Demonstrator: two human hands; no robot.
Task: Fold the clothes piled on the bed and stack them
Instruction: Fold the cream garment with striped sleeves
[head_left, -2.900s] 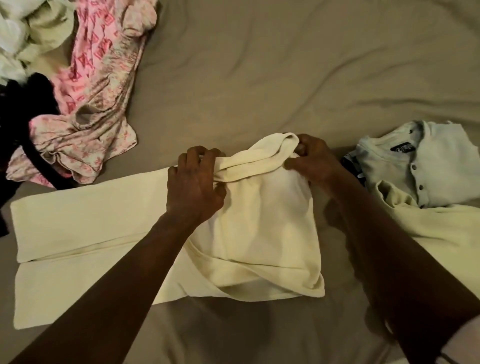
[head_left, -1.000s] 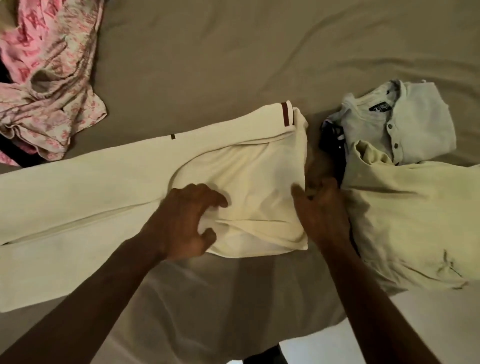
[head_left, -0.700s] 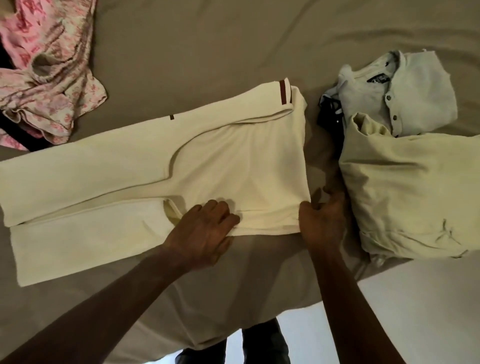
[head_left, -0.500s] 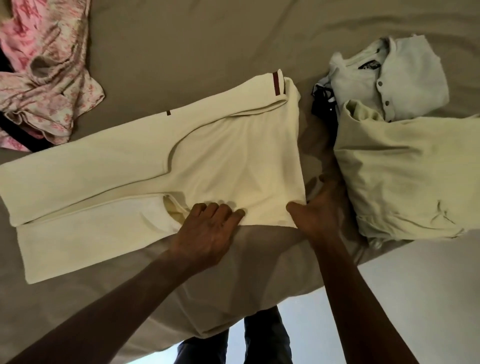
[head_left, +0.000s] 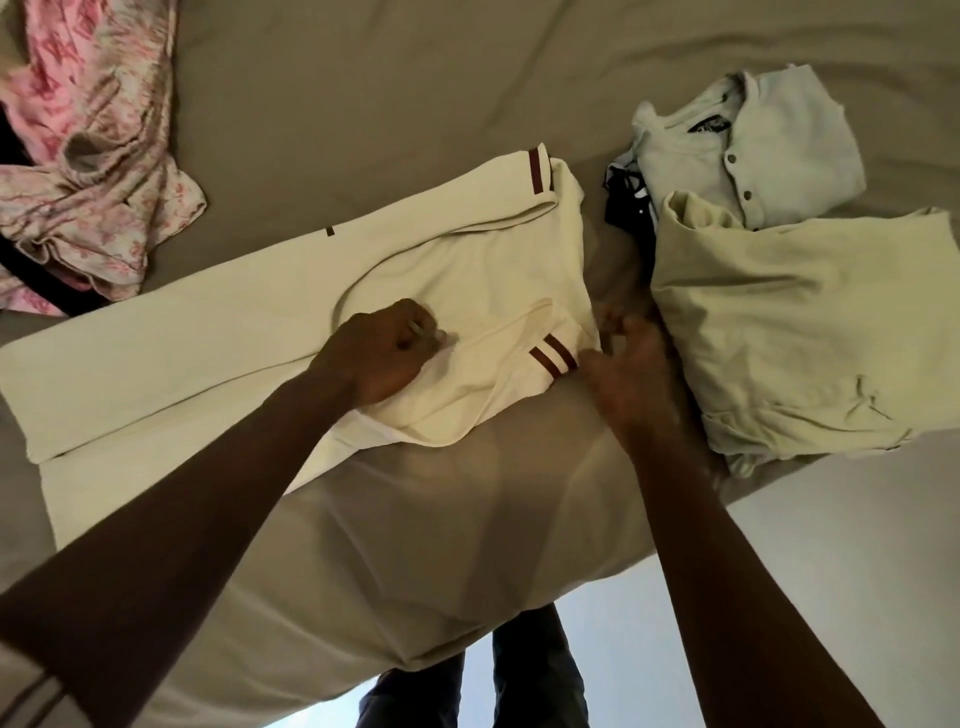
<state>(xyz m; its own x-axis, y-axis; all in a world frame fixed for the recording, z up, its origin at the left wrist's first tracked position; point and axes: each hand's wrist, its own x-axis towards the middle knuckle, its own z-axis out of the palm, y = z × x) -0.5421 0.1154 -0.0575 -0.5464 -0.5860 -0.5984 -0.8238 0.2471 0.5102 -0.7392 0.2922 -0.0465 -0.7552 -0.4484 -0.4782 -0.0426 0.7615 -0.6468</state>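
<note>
Two-handed at frame centre: pinching cream garment (head_left: 208, 338) with curled left hand (head_left: 384, 358), touching its striped cuff (head_left: 553, 354) with spread right hand (head_left: 628, 366).

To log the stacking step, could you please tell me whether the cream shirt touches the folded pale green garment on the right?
Apart. The head view shows a strip of bedsheet between the cream shirt and the folded pale green garment.

We look at a dim, warm-tinted scene. Soft shadows of the arms (head_left: 208, 493) lie on the bed (head_left: 467, 519) near us, while the floor (head_left: 831, 571) at near right reads brighter and bluish. Motion blur smears the right hand (head_left: 628, 364); wide-angle distortion bends the edges.
</note>
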